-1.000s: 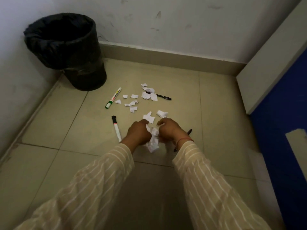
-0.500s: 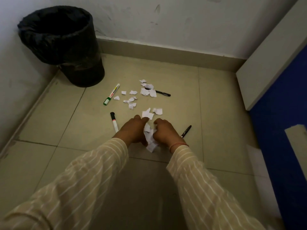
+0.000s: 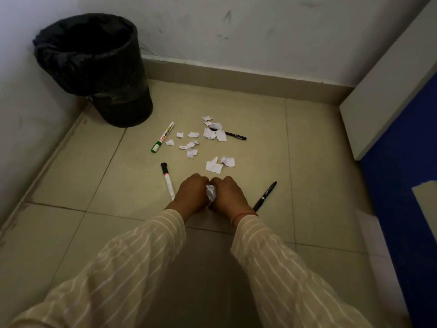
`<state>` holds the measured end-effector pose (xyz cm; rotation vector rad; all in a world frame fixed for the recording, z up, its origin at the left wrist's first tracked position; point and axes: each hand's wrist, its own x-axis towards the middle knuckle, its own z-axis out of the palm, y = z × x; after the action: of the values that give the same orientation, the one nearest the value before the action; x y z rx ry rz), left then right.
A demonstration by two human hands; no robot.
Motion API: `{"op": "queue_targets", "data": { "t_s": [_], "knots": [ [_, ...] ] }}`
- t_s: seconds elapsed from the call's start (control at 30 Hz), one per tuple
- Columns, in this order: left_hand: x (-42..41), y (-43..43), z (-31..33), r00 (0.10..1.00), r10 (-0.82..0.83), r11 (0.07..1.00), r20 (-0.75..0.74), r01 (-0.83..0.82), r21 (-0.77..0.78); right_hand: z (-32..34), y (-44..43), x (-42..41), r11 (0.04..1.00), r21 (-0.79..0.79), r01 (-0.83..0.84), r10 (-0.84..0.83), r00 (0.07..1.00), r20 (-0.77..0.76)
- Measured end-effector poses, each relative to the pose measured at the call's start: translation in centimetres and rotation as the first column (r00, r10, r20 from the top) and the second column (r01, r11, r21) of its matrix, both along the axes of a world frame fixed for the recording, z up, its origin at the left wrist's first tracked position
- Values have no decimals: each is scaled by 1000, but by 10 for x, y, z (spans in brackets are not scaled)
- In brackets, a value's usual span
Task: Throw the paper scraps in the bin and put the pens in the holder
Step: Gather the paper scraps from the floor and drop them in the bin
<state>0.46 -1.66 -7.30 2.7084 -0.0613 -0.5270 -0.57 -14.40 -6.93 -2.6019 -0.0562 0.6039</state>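
Note:
My left hand and my right hand press together low over the floor, both closed around a crumpled wad of white paper. Several loose paper scraps lie on the tiles just beyond my knuckles, more further off. A black-capped marker lies left of my left hand. A green-capped whiteboard marker lies nearer the bin. A black pen lies right of my right hand; another black pen is partly under scraps. The black lined bin stands in the far left corner. No pen holder is visible.
White walls with a beige skirting close the corner behind and left of the bin. A white panel and a blue surface stand along the right side. The floor is beige tile.
My hands have drawn closer together and squeezed the loose paper into a tighter wad, with less of it hanging below. The view has shifted slightly.

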Motion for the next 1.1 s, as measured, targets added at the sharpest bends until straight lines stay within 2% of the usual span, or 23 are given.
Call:
{"op": "queue_targets", "data": {
  "t_s": [0.07, 0.13, 0.17, 0.23, 0.27, 0.37, 0.47, 0.5, 0.6, 0.8, 0.93, 1.0, 1.03, 1.07, 1.1],
  "knots": [
    [-4, 3, -2, 993, 103, 989, -50, -108, -102, 0, -1, 3, 999, 26, 26, -27, 999, 37],
    [-7, 7, -2, 957, 238, 921, -168, -277, -275, 6, -2, 6, 997, 43, 67, -69, 997, 38],
    [-7, 9, 2, 919, 295, 843, -260, -379, -382, 10, -3, 8, 989, 86, 117, -120, 993, 20],
    [-6, 13, 14, 831, 355, 626, -428, -551, -552, 17, -5, 18, 953, 212, 217, -213, 976, -42],
    [-4, 15, 20, 806, 373, 548, -459, -591, -592, 20, -4, 22, 930, 269, 252, -243, 968, -67],
    [21, 28, 48, 810, 404, 466, -425, -582, -667, 35, 7, 46, 818, 468, 335, -322, 940, -111],
    [49, 56, 91, 813, 424, 379, -399, -559, -737, 80, 37, 70, 628, 666, 402, -361, 909, -208],
    [57, 67, 107, 815, 434, 354, -385, -547, -759, 95, 49, 79, 564, 714, 415, -353, 903, -245],
    [75, 95, 146, 803, 485, 302, -345, -525, -796, 134, 80, 103, 478, 768, 427, -319, 899, -300],
    [126, 154, 226, 801, 530, 272, -277, -470, -840, 209, 157, 175, 454, 810, 372, -250, 926, -285],
    [171, 190, 276, 758, 618, 309, -211, -481, -820, 255, 211, 225, 457, 824, 335, -231, 939, -254],
    [192, 209, 293, 739, 650, 374, -174, -512, -773, 269, 231, 246, 454, 829, 327, -200, 944, -263],
    [202, 219, 298, 729, 676, 451, -113, -529, -718, 274, 240, 254, 450, 828, 334, -173, 942, -287],
    [212, 237, 300, 722, 692, 574, 5, -546, -610, 278, 254, 262, 467, 815, 342, -144, 939, -311],
    [218, 246, 303, 735, 662, 711, 146, -554, -433, 281, 259, 268, 483, 806, 342, -141, 939, -314]
  ]
}}
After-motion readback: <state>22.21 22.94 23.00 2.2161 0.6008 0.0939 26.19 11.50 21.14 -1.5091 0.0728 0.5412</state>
